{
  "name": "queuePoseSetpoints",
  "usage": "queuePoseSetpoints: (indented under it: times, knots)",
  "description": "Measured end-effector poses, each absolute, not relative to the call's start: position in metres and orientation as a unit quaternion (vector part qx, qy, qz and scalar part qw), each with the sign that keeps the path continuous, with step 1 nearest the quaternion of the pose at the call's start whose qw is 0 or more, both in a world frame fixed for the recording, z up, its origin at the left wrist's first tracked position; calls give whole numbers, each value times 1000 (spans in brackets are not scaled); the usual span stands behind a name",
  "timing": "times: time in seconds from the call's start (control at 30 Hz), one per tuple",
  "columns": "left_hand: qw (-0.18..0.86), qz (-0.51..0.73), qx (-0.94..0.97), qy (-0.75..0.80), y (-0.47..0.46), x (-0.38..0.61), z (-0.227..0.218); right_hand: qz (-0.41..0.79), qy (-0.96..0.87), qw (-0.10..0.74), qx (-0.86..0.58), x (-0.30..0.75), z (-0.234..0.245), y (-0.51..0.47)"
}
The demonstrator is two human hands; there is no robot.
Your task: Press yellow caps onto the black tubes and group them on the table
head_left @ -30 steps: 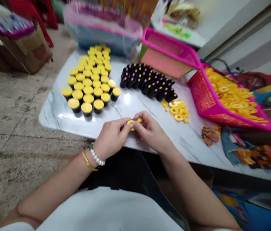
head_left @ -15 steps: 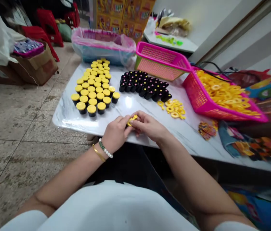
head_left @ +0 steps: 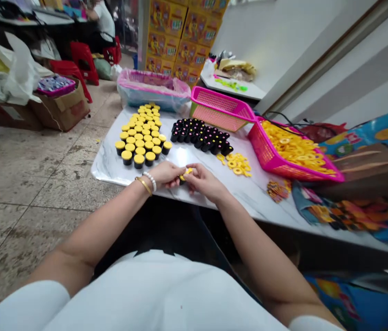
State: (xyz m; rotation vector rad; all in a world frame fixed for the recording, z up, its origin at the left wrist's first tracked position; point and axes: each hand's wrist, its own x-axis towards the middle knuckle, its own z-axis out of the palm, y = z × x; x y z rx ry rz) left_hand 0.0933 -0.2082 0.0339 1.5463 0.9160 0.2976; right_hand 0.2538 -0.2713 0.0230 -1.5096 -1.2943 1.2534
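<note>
At the table's near edge, my left hand (head_left: 165,174) is closed around a small black cup (head_left: 182,181), mostly covered by fingers. My right hand (head_left: 205,182) pinches a yellow plastic piece (head_left: 189,170) at the top of that cup; whether it is fully seated I cannot tell. Beyond my left hand stand rows of black cups with yellow lids (head_left: 140,151). Farther back, a cluster of black cups (head_left: 199,133) shows small pink and yellow dots on top. A loose pile of yellow ring pieces (head_left: 237,164) lies right of that cluster.
A pink basket (head_left: 266,158) full of yellow rings sits at the right, near a pink-and-green basket (head_left: 222,110) and a plastic-lined basket (head_left: 154,99) behind. Printed packaging (head_left: 278,190) lies at right. Yellow cartons (head_left: 183,41) are stacked behind; a person (head_left: 104,23) sits far left.
The view has shifted, showing more of the room behind. My hands stay together; the black cup now shows under the yellow piece, and my left hand has turned flatter.
</note>
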Motion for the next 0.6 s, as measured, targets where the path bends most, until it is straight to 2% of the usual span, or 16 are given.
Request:
queuePoseSetpoints:
  times: [0.13, 0.27, 0.43, 0.5, 0.6]
  knots:
    - [543, 190, 712, 403, -224, 87, 27, 497, -483, 405, -596, 251, 22, -272]
    - [414, 285, 766, 401, -240, 83, 22, 501, -475, 440, -575, 250, 22, -275]
    - [330, 306, 800, 396, -241, 87, 17, 513, -449, 480, -553, 257, 28, -277]
    - [322, 303, 810, 387, -241, 88, 14, 530, -447, 464, -551, 262, 33, -271]
    - [320, 297, 816, 379, -241, 88, 12, 583, -454, 389, -550, 266, 40, -254]
